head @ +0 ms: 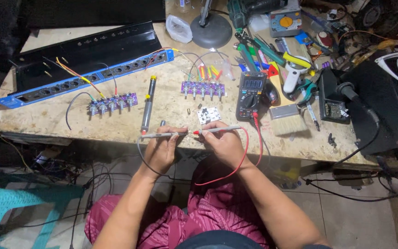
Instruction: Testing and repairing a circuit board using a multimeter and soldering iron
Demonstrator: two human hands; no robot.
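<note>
Left hand (160, 150) gripped the grey probe (162, 135), right hand (224, 144) the red-tipped probe (217, 130), tips touching; the looped red lead (240, 159) could probably snag and drag the multimeter (251, 94).

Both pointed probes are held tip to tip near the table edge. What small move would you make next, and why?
Probably glance at the multimeter: the left hand and right hand hold the black probe and red probe with tips meeting, which looks like a lead check. Then move the tips to the small white board.
</note>
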